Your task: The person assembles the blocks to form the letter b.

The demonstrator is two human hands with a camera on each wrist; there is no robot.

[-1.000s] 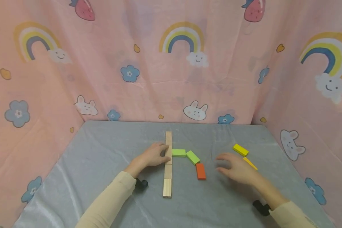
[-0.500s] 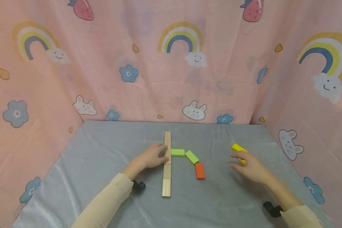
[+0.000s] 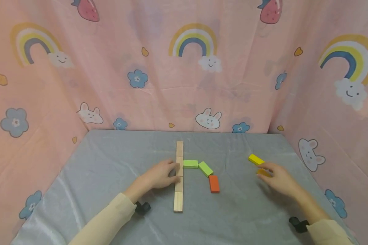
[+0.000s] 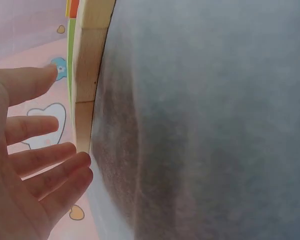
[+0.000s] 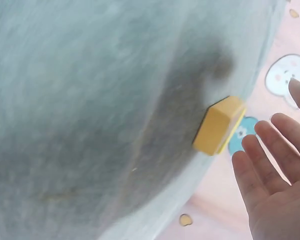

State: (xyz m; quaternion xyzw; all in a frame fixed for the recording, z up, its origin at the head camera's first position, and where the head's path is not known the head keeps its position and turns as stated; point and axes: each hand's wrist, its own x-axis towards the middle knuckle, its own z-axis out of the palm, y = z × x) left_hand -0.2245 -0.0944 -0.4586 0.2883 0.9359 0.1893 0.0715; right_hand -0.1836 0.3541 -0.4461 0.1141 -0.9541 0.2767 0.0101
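Several plain wooden blocks (image 3: 178,201) lie end to end in a straight row. My left hand (image 3: 158,176) is at the row's left side, fingertips overlapping it in the head view; the left wrist view shows its fingers (image 4: 32,127) loosely extended and gripping nothing. On the right, my right hand (image 3: 280,180) hovers with thumb and fingers either side of a yellow-orange block (image 5: 217,127), partly hidden in the head view. In the right wrist view its fingers are spread and apart from that block. Just beyond lies a bright yellow block (image 3: 255,159).
From the wooden row a curve runs rightward: a light green block (image 3: 190,164), a second light green block (image 3: 205,168) set at a slant, and an orange block (image 3: 214,183). A grey cloth (image 3: 230,217) covers the table, with a patterned pink curtain (image 3: 159,109) behind and at both sides.
My right hand has moved rightward from beside the curve to the yellow-orange block. My left hand has drawn back slightly left and toward me from the wooden row. The blocks keep their arrangement.
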